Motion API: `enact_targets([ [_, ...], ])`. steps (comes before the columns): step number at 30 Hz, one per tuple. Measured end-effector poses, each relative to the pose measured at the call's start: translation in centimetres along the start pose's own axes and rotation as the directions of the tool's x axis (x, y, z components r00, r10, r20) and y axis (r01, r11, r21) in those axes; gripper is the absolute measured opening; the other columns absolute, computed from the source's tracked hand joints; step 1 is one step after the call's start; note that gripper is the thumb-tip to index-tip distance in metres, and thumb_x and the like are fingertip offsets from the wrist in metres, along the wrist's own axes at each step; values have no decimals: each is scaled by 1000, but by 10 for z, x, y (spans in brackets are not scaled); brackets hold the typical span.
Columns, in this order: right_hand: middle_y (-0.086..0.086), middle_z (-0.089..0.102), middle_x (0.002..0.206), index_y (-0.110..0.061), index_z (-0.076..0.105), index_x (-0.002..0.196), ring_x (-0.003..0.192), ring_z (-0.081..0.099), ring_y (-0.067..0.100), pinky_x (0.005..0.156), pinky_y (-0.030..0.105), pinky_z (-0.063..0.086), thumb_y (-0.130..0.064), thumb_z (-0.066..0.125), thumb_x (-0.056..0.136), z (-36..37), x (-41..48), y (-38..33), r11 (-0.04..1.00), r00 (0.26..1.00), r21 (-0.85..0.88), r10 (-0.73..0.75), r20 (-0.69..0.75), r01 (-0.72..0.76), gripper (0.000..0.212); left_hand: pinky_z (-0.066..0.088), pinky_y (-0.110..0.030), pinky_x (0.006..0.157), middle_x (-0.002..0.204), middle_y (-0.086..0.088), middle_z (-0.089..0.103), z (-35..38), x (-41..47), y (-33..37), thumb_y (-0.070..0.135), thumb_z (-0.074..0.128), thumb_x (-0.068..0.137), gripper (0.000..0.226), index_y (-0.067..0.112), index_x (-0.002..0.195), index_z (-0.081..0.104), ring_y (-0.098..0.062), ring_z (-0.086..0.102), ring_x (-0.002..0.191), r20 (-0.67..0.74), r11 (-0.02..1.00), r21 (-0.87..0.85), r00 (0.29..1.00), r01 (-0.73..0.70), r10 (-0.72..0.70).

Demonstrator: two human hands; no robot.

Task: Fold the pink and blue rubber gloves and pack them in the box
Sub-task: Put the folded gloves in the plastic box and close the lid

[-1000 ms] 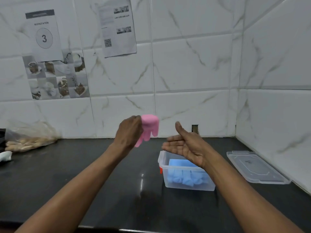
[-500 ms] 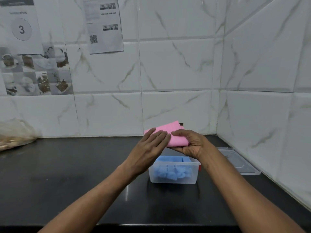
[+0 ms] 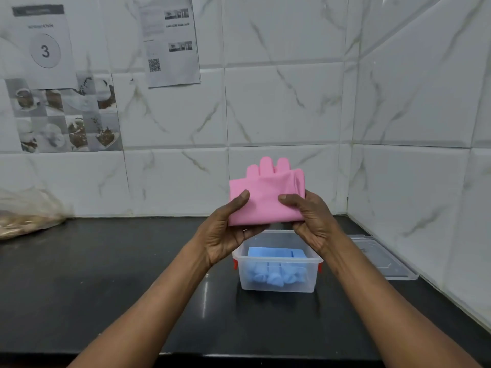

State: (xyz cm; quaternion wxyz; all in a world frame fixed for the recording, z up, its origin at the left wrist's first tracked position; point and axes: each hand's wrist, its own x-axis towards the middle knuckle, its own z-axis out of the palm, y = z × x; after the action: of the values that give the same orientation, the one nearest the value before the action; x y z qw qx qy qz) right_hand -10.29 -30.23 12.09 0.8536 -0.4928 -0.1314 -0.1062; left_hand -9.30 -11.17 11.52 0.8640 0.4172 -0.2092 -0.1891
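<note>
A folded pink rubber glove (image 3: 265, 197) is held up in the air above the box, its fingertips poking out at the top. My left hand (image 3: 228, 229) grips its lower left edge with the thumb on the front. My right hand (image 3: 310, 219) grips its lower right edge the same way. Below them a clear plastic box (image 3: 313, 274) with red clips stands on the black counter. A folded blue rubber glove (image 3: 276, 266) lies inside it, fingers toward me.
The box's clear lid (image 3: 382, 258) lies flat on the counter to the right, close to the tiled side wall. A plastic bag of brown food (image 3: 26, 219) sits at the far left against the back wall. Papers hang on the tiles above.
The pink glove went from my left hand alone to both hands, then was turned upright and folded flat above the box. The view shifted slightly left.
</note>
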Motion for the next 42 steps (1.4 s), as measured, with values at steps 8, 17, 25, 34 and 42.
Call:
enact_targets([
  [8, 10, 66, 113, -16, 57, 117, 100, 66, 26, 72, 39, 60, -17, 71, 83, -17, -3, 0, 869, 999, -495, -12, -29, -4, 36, 57, -35, 77, 118, -18, 69, -6, 27, -6, 12, 80, 75, 51, 3, 122, 62, -27, 69, 99, -85, 958, 266, 987, -107, 134],
  [17, 16, 61, 97, 6, 49, 111, 85, 63, 26, 62, 38, 58, -15, 63, 92, -32, 18, 0, 635, 932, -684, 204, -300, -359, 32, 60, -36, 69, 98, -15, 72, -8, 63, -4, 18, 81, 78, 40, -3, 107, 63, -26, 70, 81, -413, 721, 597, 905, 352, -100],
  [25, 10, 56, 83, -5, 54, 88, 67, 52, 19, 59, 28, 45, -10, 55, 90, -32, 35, 15, 104, 883, -910, 308, -353, -401, 5, 50, -36, 96, 120, -14, 64, -18, 90, -33, 25, 69, 90, 40, 1, 119, 58, -27, 62, 110, -585, 369, 695, 784, 617, -208],
  [34, 14, 65, 113, -2, 63, 115, 78, 54, 22, 68, 28, 43, -1, 43, 90, -22, 39, 45, -477, 893, -876, 359, -272, -75, 32, 47, -34, 82, 111, -14, 68, -15, 101, -68, 14, 48, 94, 26, 3, 106, 68, -30, 63, 104, -355, -483, 824, 934, 295, -35],
  [42, 10, 62, 122, -12, 59, 122, 110, 60, 27, 74, 33, 43, -5, 44, 91, -29, 39, 58, -604, 948, -797, 262, -181, 15, 35, 49, -33, 80, 119, -10, 65, -21, 106, -82, 20, 57, 95, 22, 11, 113, 67, -26, 63, 109, -185, -671, 705, 973, 231, 141],
])
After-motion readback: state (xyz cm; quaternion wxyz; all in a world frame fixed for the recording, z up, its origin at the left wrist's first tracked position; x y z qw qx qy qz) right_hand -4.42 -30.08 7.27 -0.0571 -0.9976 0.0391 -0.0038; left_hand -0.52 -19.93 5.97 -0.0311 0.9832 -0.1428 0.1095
